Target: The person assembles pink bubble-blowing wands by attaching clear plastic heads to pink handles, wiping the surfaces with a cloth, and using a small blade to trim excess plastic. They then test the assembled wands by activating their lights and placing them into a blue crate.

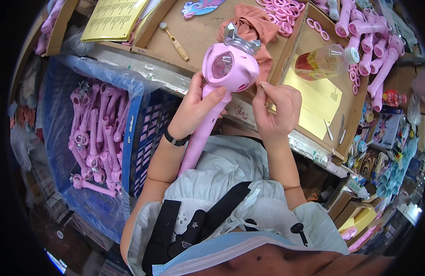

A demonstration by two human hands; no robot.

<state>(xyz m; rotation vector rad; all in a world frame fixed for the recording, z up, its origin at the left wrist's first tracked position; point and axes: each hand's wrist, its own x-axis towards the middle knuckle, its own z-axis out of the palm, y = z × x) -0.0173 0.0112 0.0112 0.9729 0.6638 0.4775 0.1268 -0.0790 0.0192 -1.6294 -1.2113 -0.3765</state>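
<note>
My left hand (pixel 199 103) is wrapped round the neck of a pink toy wand (pixel 201 131), just under its round head. The head has see-through oval windows, and a silver crown (pixel 240 40) sits on top. The wand tilts, its handle end resting toward my lap. Close to the right of the head, my right hand (pixel 279 108) is closed in a pinch. Its fingertips are by the lower end of a brown-orange cloth (pixel 250 20); whether they grip the cloth or some small thing, I cannot make out. The cloth lies partly behind the crown.
A lined blue crate (pixel 143 133) on the left holds several pink wands (pixel 95 133). On the cardboard-edged bench are a small brush (pixel 174 42), pink rings (pixel 283 16), a bottle (pixel 320 63), yellow sheets (pixel 112 18) and thin tools (pixel 328 130). More pink handles (pixel 371 39) pile up at right.
</note>
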